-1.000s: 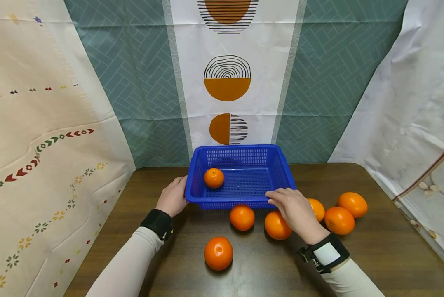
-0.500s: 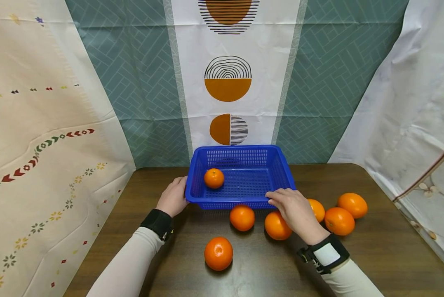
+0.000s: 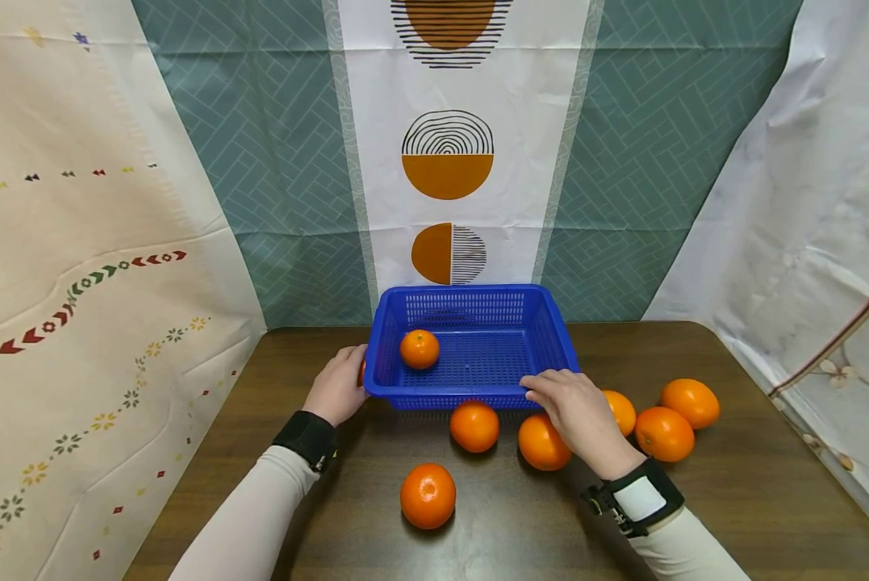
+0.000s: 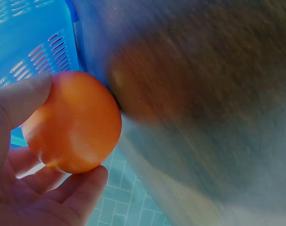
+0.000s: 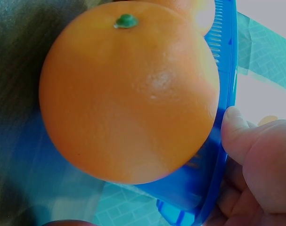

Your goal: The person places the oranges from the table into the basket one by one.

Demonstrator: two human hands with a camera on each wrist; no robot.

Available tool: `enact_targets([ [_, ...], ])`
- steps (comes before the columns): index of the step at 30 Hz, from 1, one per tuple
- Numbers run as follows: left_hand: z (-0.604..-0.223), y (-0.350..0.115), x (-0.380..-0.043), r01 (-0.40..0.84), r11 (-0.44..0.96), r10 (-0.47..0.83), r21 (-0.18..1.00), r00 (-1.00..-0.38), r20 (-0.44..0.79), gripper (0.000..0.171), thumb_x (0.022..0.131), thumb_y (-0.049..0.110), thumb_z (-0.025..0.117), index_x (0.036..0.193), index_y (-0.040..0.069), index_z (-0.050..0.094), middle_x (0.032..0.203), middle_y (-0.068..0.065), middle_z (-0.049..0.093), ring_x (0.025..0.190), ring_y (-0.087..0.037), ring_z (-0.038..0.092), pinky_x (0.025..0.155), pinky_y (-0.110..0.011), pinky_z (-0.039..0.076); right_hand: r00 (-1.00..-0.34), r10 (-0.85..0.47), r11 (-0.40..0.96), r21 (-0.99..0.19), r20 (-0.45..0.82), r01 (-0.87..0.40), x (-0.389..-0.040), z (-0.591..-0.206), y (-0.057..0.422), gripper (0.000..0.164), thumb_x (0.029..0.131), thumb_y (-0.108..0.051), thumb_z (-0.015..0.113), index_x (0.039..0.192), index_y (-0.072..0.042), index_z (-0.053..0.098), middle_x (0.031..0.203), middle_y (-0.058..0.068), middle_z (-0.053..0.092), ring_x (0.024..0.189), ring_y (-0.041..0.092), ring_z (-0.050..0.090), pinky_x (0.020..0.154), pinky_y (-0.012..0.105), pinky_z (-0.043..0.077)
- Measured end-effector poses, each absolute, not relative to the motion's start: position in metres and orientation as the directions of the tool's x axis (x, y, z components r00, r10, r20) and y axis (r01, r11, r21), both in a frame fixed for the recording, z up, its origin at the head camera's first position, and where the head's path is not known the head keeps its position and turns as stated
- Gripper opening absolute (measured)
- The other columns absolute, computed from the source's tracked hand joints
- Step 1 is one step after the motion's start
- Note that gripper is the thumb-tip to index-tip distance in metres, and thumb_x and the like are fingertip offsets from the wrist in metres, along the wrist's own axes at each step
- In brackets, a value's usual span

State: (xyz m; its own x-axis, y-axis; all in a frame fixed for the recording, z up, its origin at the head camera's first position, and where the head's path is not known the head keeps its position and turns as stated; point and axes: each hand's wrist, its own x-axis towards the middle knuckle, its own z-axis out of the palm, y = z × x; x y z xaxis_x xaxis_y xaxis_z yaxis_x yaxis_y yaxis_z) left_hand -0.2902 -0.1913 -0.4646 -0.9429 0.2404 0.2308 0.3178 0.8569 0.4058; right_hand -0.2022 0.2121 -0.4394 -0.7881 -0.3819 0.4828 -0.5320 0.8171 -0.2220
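Head view first: a blue plastic basket (image 3: 478, 343) sits at mid-frame on a dark wooden table (image 3: 732, 492), with the left hand (image 3: 338, 386) against its left wall and the right hand (image 3: 578, 409) on its lower right rim, thumb on top. A sliver of orange shows at the left hand, so it appears to hold a fruit beside the basket. Counted here: one basket, one orange inside it (image 3: 419, 349), and six loose on the table, three below the basket and three at the right, one of them partly behind the right hand. The left wrist view shows the held orange (image 4: 74, 122) cupped by curled fingers (image 4: 81, 188) and the thumb, close beside the basket's slotted wall (image 4: 34, 42) at the upper left. It looks firm, smooth and moderately heavy; a wrap around its widest part should keep it from rolling out. In the right wrist view the thumb (image 5: 237, 129) presses the basket rim (image 5: 225, 70), fingers apparently clamped below, with a large orange (image 5: 128, 89) filling the upper left. The basket is probably light and slightly flexible, best held at the rim.
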Motion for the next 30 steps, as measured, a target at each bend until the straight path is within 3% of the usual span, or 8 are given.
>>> enact_targets([
  [12,-0.458,-0.204,-0.283,0.276,0.869,0.200,0.411,-0.955,0.219,0.076,0.098,0.023,0.087,0.157,-0.008,0.051,0.153,-0.033,0.055,0.133,-0.052,0.059,0.113,-0.066,0.049,-0.777,-0.388,0.812,-0.214,0.495,-0.542,-0.201,-0.439,0.212,0.022,0.102,-0.011,0.079,0.124,-0.007,0.081,0.109,0.006,0.081,0.100,0.030,0.075,0.093,0.055,0.060],
  [30,-0.446,-0.226,-0.267,0.268,0.867,0.173,0.420,-0.952,0.251,0.075,0.098,0.020,0.087,0.159,-0.004,0.050,0.154,-0.030,0.054,0.135,-0.052,0.058,0.113,-0.068,0.049,-0.775,-0.393,0.811,-0.212,0.495,-0.546,-0.201,-0.438,0.211,0.021,0.103,-0.011,0.078,0.124,-0.006,0.081,0.108,0.006,0.081,0.099,0.030,0.075,0.092,0.054,0.061],
])
